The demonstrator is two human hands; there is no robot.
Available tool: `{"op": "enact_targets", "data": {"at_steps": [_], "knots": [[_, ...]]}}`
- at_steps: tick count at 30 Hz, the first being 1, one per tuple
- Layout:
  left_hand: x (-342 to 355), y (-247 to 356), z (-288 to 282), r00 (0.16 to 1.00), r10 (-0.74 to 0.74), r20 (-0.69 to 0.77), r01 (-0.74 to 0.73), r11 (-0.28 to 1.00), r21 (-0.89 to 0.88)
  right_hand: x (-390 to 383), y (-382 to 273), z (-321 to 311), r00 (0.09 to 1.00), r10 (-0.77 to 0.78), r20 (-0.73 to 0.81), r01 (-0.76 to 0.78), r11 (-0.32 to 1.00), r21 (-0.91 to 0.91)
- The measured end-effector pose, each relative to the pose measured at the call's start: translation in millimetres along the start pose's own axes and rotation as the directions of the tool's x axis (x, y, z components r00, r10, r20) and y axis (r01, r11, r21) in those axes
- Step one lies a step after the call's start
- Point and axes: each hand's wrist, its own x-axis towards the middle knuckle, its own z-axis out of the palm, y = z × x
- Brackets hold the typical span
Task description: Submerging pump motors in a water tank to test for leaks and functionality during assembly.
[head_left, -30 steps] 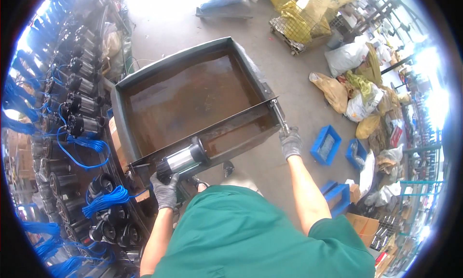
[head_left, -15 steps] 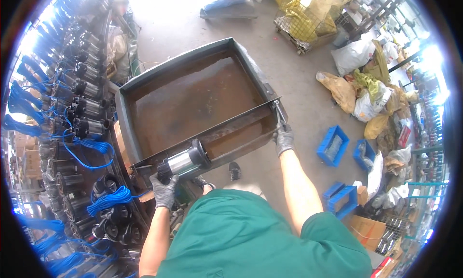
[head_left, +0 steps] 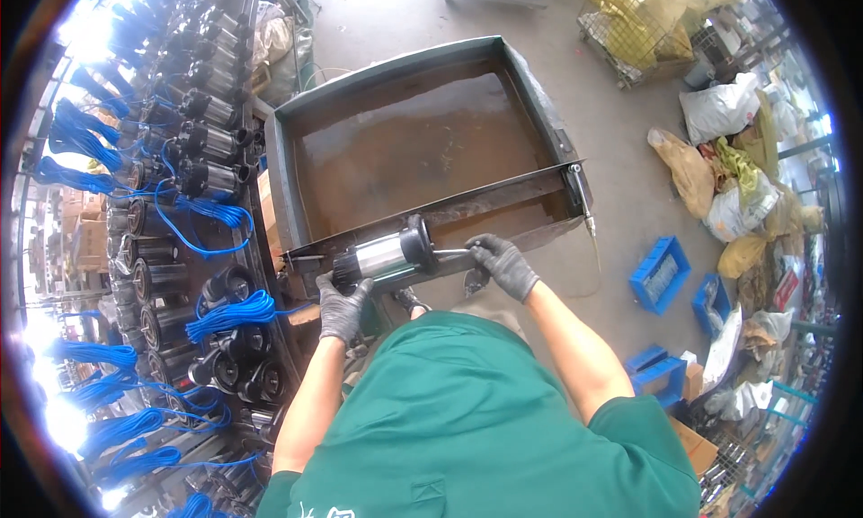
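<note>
A pump motor [head_left: 382, 256] with a silver cylindrical body and black ends lies across the front ledge of a water-filled tank [head_left: 280, 181]. My left hand [head_left: 340, 313], in a dark grey glove, grips the motor's black left end. A thin metal rod [head_left: 452, 252] runs from the motor's right end into the closed fingers of my gloved right hand [head_left: 506, 266]; whether it belongs to the motor cannot be told. Brownish water [head_left: 404, 150] fills the tank. At the tank's right corner stands a metal lever fitting [head_left: 581, 193] with a thin hose.
Rows of similar motors [head_left: 209, 141] with coiled blue cables [head_left: 235, 317] stand along the left. Blue crates [head_left: 661, 274] sit on the floor at right, near piled sacks [head_left: 719, 109]. A wire cage [head_left: 620, 46] holds yellow bags farther back.
My right hand has left the lever fitting at the tank's corner and moved left to the rod at the motor's end. My left hand stays at the motor. The view has shifted.
</note>
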Motion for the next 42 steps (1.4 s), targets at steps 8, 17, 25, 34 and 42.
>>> {"op": "enact_targets", "data": {"at_steps": [8,17,25,34,42], "knots": [[-2,11,-1,1.0,-0.004,0.002,0.004,1.0,0.013,16,-12,14,0.996,-0.083,0.041,0.087,0.99,-0.114],[1,11,-2,0.999,0.027,0.037,-0.027,0.999,0.018,30,-29,17,0.985,-0.174,0.024,0.162,0.854,-0.494],[5,-8,-3,0.999,-0.018,0.029,0.017,0.999,0.043,48,3,23,0.923,-0.381,0.056,0.284,0.574,-0.768],[7,-8,-3,0.999,-0.008,0.032,0.007,0.999,0.039,29,-50,-11,0.878,0.256,0.405,-0.339,0.929,0.148],[1,4,-5,1.0,-0.008,0.023,0.007,0.997,0.076,36,-42,-14,0.906,0.264,0.33,-0.198,0.955,-0.221]]}}
